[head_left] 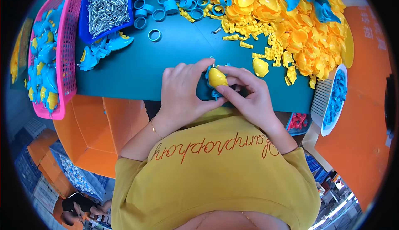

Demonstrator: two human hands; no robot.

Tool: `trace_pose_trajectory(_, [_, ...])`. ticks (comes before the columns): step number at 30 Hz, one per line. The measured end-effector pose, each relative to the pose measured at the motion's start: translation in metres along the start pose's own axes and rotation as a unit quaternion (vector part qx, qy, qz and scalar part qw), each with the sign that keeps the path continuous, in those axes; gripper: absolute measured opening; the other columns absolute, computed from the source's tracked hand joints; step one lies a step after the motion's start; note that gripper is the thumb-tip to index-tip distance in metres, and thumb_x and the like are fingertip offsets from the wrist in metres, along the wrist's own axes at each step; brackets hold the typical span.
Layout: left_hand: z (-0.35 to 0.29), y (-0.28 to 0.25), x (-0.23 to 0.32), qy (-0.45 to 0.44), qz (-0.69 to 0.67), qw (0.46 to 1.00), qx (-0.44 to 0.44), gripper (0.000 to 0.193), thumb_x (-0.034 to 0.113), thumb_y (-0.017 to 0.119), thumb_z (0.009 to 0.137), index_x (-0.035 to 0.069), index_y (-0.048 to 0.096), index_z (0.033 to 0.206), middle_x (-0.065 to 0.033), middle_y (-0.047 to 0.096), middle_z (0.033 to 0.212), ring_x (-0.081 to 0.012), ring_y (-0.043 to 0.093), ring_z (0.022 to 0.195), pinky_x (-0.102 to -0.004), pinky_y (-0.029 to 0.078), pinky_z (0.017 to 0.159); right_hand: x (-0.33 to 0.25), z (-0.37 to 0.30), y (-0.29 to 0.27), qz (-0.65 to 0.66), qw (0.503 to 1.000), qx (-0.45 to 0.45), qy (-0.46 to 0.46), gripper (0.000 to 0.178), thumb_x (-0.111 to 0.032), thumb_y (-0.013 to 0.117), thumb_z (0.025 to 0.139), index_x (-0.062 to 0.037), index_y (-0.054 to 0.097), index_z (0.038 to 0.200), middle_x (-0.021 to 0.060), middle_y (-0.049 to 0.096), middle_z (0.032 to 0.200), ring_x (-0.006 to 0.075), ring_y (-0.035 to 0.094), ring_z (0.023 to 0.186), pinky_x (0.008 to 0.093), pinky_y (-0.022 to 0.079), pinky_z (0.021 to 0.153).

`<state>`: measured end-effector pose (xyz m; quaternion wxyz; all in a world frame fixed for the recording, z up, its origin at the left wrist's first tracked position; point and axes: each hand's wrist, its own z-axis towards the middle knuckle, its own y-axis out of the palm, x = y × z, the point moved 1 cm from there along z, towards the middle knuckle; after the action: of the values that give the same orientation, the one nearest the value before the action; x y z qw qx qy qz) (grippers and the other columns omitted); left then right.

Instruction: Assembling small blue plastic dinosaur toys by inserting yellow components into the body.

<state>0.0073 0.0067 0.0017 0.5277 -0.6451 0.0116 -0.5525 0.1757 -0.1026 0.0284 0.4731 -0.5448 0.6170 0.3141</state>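
I'm gripping a blue toy (206, 89) with my left hand (183, 91); my right hand (245, 93) is pinching its yellow shell piece (216, 77). Both are hovering over the teal counter (137, 70).

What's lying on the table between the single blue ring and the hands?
Nothing: in the head view, bare teal table runs from the blue ring to the left hand.

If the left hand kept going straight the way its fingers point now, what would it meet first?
The left hand points right, toward the right hand. It already touches the blue and yellow toy piece that both hands hold; past that piece, the right hand's fingers probably come next, though depth is unclear.
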Motion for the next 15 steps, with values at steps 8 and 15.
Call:
trace_pose_trajectory(8, [-0.0001, 0.0010, -0.0027, 0.027, -0.011, 0.999, 0.019, 0.080, 0.038, 0.095, 0.066, 0.018, 0.059, 0.135, 0.0016, 0.069, 0.102, -0.0202, 0.062, 0.088, -0.0387, 0.040, 0.081, -0.0074, 0.0042, 0.0041, -0.096, 0.994, 0.020, -0.043, 0.040, -0.003, 0.078, 0.094, -0.0027, 0.070, 0.134, 0.0014, 0.071, 0.099, 0.0065, 0.066, 0.085, 0.0223, 0.052, 0.078])
trace_pose_trajectory(15, [-0.0011, 0.0000, -0.0018, -0.007, -0.025, 1.000, 0.004, 0.082, 0.032, 0.098, 0.060, 0.019, 0.064, 0.133, 0.0035, 0.071, 0.106, -0.0173, 0.065, 0.095, -0.0371, 0.041, 0.087, -0.0083, 0.0003, 0.0078, -0.087, 0.995, 0.016, -0.052, 0.040, -0.002, 0.077, 0.095, -0.0008, 0.068, 0.134, 0.0031, 0.072, 0.097, 0.0089, 0.070, 0.088, 0.0240, 0.055, 0.081])
